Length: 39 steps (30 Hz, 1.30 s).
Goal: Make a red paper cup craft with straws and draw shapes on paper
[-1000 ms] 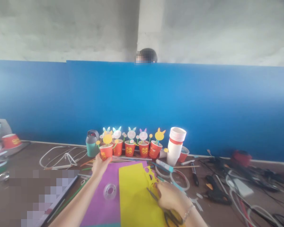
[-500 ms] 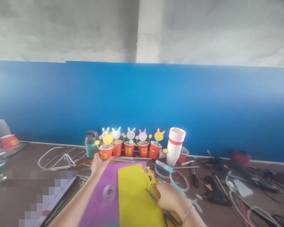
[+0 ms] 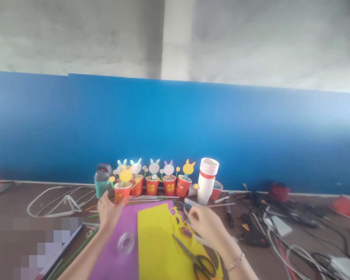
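My left hand is closed around the lower part of a red paper cup, thumb on its right side. A yellow paper rabbit head and round yellow paws stick up from this cup. My right hand, its fingers curled, is over the right side of the yellow sheet; whatever it may hold is hidden. Black-handled scissors lie on that sheet below my right hand. Beside them is a yellow offcut with round holes. A roll of clear tape rests on the purple sheet.
Several red cups with rabbit heads line the back by the blue partition. A stack of white cups and a teal bottle flank them. A glue gun, a marker and tangled cables lie right.
My right hand has risen off the scissors, which now lie on the yellow sheet. My left hand stays at the rabbit cup with a changed hold. The view has turned slightly right.
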Tool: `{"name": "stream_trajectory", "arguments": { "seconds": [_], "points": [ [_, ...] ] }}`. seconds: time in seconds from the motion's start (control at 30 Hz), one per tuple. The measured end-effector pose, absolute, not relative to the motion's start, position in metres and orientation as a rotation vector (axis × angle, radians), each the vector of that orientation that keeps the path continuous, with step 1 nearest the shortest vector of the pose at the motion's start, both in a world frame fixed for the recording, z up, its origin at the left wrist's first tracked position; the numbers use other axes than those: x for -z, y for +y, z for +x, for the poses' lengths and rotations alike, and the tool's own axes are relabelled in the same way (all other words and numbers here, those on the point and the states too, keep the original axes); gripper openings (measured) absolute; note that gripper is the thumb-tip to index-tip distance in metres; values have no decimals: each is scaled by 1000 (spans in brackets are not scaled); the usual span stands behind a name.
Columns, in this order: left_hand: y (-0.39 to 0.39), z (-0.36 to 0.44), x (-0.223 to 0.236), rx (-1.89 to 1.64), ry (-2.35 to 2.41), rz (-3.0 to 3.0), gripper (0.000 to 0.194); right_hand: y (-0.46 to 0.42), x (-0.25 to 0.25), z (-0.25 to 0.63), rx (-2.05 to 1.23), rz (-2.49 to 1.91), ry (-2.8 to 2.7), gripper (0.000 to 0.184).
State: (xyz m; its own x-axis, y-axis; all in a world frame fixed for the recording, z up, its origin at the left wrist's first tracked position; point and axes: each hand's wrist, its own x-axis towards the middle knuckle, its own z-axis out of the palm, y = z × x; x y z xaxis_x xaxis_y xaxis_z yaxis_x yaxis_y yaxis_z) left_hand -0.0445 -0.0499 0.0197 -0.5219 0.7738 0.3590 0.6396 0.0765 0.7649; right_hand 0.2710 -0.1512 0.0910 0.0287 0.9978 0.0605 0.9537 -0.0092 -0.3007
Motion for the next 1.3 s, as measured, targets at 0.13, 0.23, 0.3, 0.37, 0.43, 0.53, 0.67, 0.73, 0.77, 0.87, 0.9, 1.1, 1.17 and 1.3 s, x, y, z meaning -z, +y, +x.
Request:
{"name": "stream_trajectory", "arguments": {
  "seconds": [0.13, 0.23, 0.3, 0.37, 0.43, 0.53, 0.67, 0.73, 0.77, 0.87, 0.9, 1.1, 1.17, 1.3],
  "points": [
    [-73, -19, -29, -1704, 2009, 1698, 49, -129, -139, 305, 280, -1941, -1623, 36],
    [-92, 9, -32, -1661, 1692, 1926, 40, -106, -177, 328, 559, -1951, -1773, 37],
    [-103, 28, -32, -1618, 1489, 2050, 36, -91, -196, 339, 573, -2053, -2034, 34],
    [-114, 43, -32, -1557, 1349, 2159, 33, -80, -208, 345, 555, -2079, -2163, 26],
    [-124, 55, -32, -1497, 1285, 2212, 31, -72, -214, 349, 555, -2086, -2252, 24],
    [-136, 67, -35, -1427, 1207, 2274, 30, -66, -217, 351, 578, -2071, -2357, 26],
    [-147, 74, -35, -1354, 1092, 2309, 27, -64, -219, 349, 599, -2023, -2441, 28],
    [-151, 76, -33, -1325, 1020, 2321, 27, -64, -220, 348, 601, -2006, -2464, 27],
    [-153, 77, -31, -1310, 990, 2326, 27, -63, -220, 347, 602, -2001, -2471, 26],
    [-157, 80, -24, -1232, 950, 2338, 28, -61, -220, 347, 612, -1995, -2469, 26],
    [-159, 81, -21, -1192, 949, 2344, 29, -60, -220, 347, 614, -1995, -2462, 26],
    [-163, 87, -7, -959, 975, 2412, 42, -61, -229, 350, 642, -1974, -2337, 27],
    [-163, 87, -5, -958, 991, 2408, 43, -62, -237, 352, 669, -1978, -2258, 27],
    [-158, 83, -6, -1011, 1004, 2347, 35, -72, -257, 350, 770, -1972, -2030, 33]
  ]
}}
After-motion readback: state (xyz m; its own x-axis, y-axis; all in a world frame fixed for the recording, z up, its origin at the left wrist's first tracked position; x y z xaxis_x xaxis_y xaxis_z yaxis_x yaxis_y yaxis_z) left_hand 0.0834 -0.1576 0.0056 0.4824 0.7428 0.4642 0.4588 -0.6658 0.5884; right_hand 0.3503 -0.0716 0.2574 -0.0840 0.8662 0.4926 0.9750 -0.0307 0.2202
